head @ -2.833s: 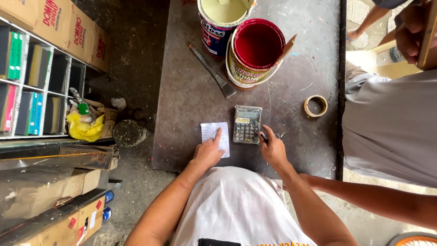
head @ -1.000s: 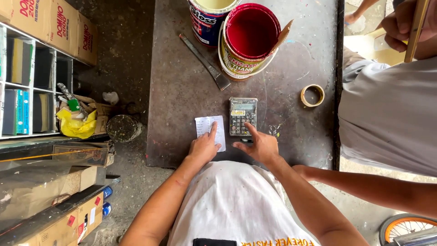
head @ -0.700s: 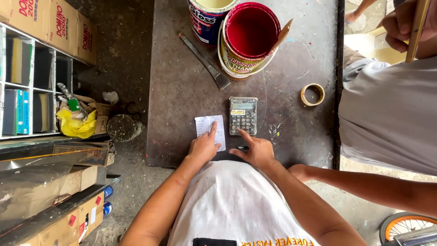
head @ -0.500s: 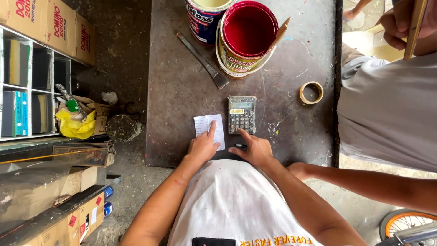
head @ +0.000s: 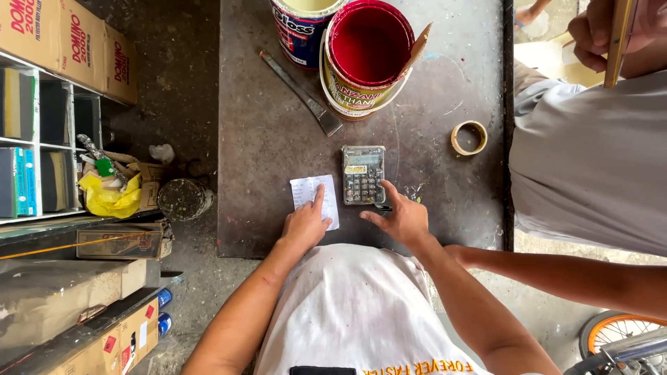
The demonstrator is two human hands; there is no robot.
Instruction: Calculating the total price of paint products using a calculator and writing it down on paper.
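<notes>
At the frame's centre, on the dark table (head: 278, 160), the left hand (head: 303, 226) presses its extended forefinger onto the paper slip (head: 314, 199), gripping nothing. The right hand (head: 403, 219), fingers loosely spread, touches the calculator's (head: 363, 173) lower edge. The slip's writing is illegible.

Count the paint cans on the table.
2. A red paint can with a stir stick stands at the far side of the dark table; a cream paint can sits just left of it, cut off by the frame's top. Others beyond the frame may be hidden.
</notes>
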